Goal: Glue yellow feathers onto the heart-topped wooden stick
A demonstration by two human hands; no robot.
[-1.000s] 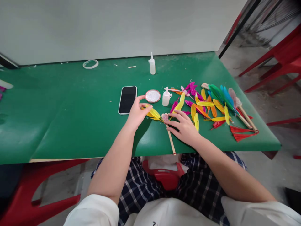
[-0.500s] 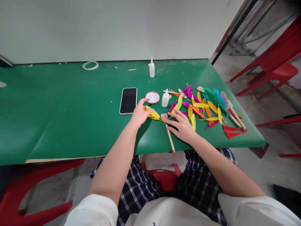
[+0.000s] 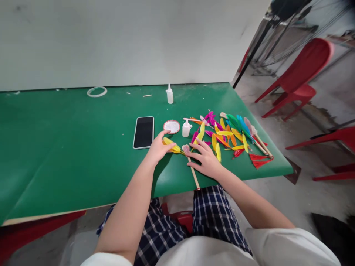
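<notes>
My left hand [image 3: 158, 149] pinches a small bunch of yellow feathers [image 3: 172, 146] between thumb and fingers, their quills pointing toward the head of a wooden stick. That stick [image 3: 194, 176] lies near the table's front edge and has a lumpy pinkish head [image 3: 185, 148]. Beside it rests my right hand [image 3: 204, 159], fingers spread, the fingertips at the stick's upper end. Another yellow feather [image 3: 200, 133] leans out just beyond those fingers; whether they touch it is unclear.
Behind the hands are a phone [image 3: 143, 133], a round dish of white stuff [image 3: 171, 126] and two white squeeze bottles [image 3: 186, 128] [image 3: 169, 94]. Loose coloured feathers [image 3: 222, 137] and feathered sticks with a red tassel [image 3: 257, 161] lie rightward. A tape ring [image 3: 97, 92] is farther back.
The view has shifted, so the table and everything on it appear lower and farther left. Both hands keep nearly the same position at the stick and yellow feathers.
</notes>
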